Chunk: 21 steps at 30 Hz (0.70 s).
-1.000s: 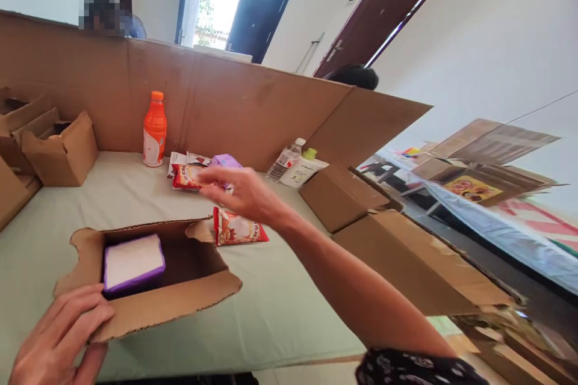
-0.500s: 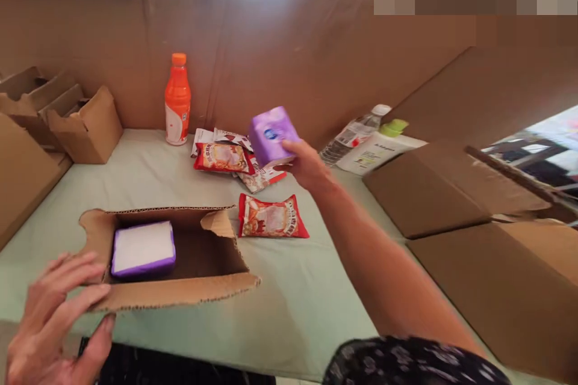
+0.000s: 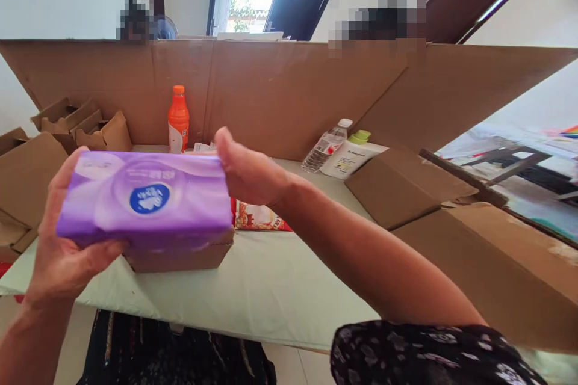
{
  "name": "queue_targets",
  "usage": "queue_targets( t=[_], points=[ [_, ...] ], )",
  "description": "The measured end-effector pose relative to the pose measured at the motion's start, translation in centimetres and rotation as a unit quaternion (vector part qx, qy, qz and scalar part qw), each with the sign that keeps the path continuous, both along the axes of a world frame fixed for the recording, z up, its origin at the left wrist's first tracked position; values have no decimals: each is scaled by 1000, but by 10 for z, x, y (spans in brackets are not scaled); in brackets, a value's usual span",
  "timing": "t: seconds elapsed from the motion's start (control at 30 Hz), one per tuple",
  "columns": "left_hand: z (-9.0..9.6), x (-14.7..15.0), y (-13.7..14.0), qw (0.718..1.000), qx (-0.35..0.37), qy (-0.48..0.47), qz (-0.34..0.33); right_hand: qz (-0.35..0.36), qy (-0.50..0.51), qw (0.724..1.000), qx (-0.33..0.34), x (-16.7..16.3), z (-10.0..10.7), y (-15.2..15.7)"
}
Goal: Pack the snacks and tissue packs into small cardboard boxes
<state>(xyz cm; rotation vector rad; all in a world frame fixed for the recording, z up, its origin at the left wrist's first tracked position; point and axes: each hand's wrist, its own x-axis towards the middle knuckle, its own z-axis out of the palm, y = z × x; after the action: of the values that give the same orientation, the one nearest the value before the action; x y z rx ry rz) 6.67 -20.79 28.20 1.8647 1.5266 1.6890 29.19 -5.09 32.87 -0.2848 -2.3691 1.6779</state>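
Left hand (image 3: 67, 255) grips purple pack (image 3: 145, 200), right hand (image 3: 253, 173) at end

The purple pack (image 3: 144, 197) mostly hides the box (image 3: 180, 261).

Illegible print on purple pack (image 3: 144, 195), on white bottle (image 3: 347, 160)

One tissue pack (image 3: 144, 195), three bottles (image 3: 179, 123)
Orange drink bottle (image 3: 179, 123) upper left, water bottle (image 3: 321, 151) and lotion bottle (image 3: 350, 160) right of centre; one red snack packet (image 3: 259, 218) mid-frame; one cardboard box (image 3: 185, 260) below the pack; two cartons (image 3: 410, 189) lower right; far-left boxes (image 3: 34, 174) overlap, count unclear.
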Motion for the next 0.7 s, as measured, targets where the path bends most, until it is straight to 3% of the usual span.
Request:
queue_targets(
  t=[0.13,0.2,0.3,0.4,0.5,0.6,0.7],
  points=[
    [-16,10,0,969,-4,-246,0,-43,93,993,67,3,-8,-9],
    [-24,18,3,961,-12,-276,-12,-93,100,982,131,5,-16,-20],
    [-33,21,5,968,-48,-237,-73,-201,90,953,209,10,-28,-33],
    [-34,5,-1,980,-74,-130,-132,-267,104,927,241,26,-32,-35],
    [-27,-12,-8,983,-135,73,-105,-305,104,915,244,43,-37,-30],
    [-15,-15,-6,931,-212,289,-66,-323,79,910,246,47,-45,-25],
    [-5,-9,5,862,-266,426,-70,-328,64,908,252,44,-51,-21]
  ],
)
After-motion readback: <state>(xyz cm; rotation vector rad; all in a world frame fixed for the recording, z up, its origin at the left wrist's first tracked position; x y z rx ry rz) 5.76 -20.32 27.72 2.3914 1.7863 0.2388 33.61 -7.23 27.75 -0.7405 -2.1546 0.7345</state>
